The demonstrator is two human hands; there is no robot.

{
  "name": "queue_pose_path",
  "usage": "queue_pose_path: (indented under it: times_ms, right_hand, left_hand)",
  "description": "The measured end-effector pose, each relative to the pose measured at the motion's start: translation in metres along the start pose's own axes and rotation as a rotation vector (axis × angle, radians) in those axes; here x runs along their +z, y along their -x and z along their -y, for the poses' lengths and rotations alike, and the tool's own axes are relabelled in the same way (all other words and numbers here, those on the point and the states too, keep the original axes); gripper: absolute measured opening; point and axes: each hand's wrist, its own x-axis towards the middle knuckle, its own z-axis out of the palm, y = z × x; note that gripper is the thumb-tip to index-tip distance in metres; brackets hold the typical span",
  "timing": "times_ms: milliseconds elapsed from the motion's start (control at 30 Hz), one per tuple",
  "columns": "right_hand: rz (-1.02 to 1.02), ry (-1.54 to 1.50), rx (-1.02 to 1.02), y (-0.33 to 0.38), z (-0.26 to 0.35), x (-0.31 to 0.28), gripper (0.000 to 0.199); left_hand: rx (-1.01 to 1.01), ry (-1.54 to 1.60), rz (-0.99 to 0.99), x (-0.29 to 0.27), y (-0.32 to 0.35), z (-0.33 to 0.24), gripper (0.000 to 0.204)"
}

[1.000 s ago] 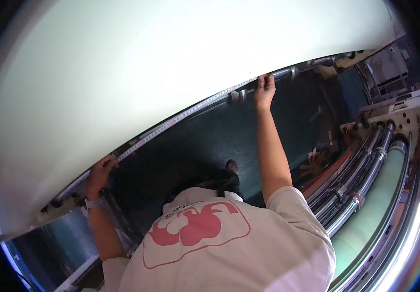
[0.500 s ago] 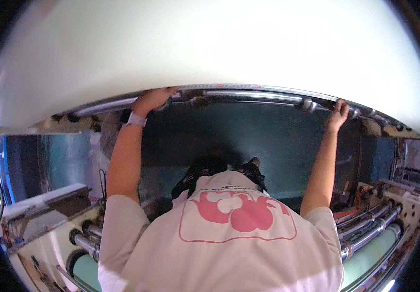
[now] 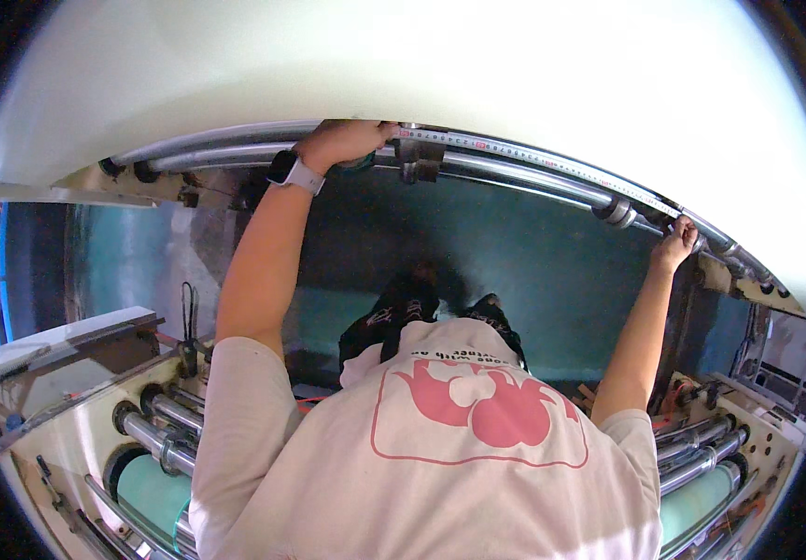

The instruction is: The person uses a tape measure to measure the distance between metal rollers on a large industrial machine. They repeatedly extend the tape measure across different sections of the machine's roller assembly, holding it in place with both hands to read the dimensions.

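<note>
A tape measure's pale blade [image 3: 533, 159] runs taut between my hands, along the lower edge of a large white sheet [image 3: 421, 65] and over metal rollers. My left hand [image 3: 347, 142], a watch on its wrist, is closed at the blade's left end. A dark green part [image 3: 358, 163] shows beneath that palm, probably the tape's case, mostly hidden. At the far right, my right hand [image 3: 678, 241] pinches the other end of the blade near the rollers. Its fingertips are small in view.
Chrome rollers [image 3: 505, 191] with a dark collar [image 3: 419, 161] and a grey collar [image 3: 617, 214] lie just below the tape. Machine frames with more rollers [image 3: 155, 439] and green rolls [image 3: 151, 490] flank me on both sides. Below lies a dark green floor [image 3: 552, 280].
The view has shifted and tilted, so the rollers now slope down to the right. Both hands appear farther right, the left higher and the right lower. More of the blade's face shows.
</note>
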Motion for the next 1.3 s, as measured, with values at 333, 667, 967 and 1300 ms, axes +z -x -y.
queue_pose_path:
  times_ms: [333,667,967,1300]
  right_hand:
    - [0.064,-0.025,0.167,0.010,0.017,0.004,0.008]
    - [0.060,-0.024,0.169,0.012,0.014,0.001,0.006]
    - [-0.013,-0.279,0.241,0.024,0.037,0.030,0.011]
    - [-0.113,0.005,-0.003,-0.054,0.013,-0.075,0.010]
  left_hand:
    - [0.045,0.084,-0.081,-0.019,0.003,-0.014,0.027]
    - [0.007,-0.030,-0.108,-0.032,0.008,-0.017,0.027]
    - [0.461,-0.973,-0.453,0.041,0.028,0.134,0.053]
    - [-0.029,0.550,0.458,0.046,-0.043,-0.115,0.017]
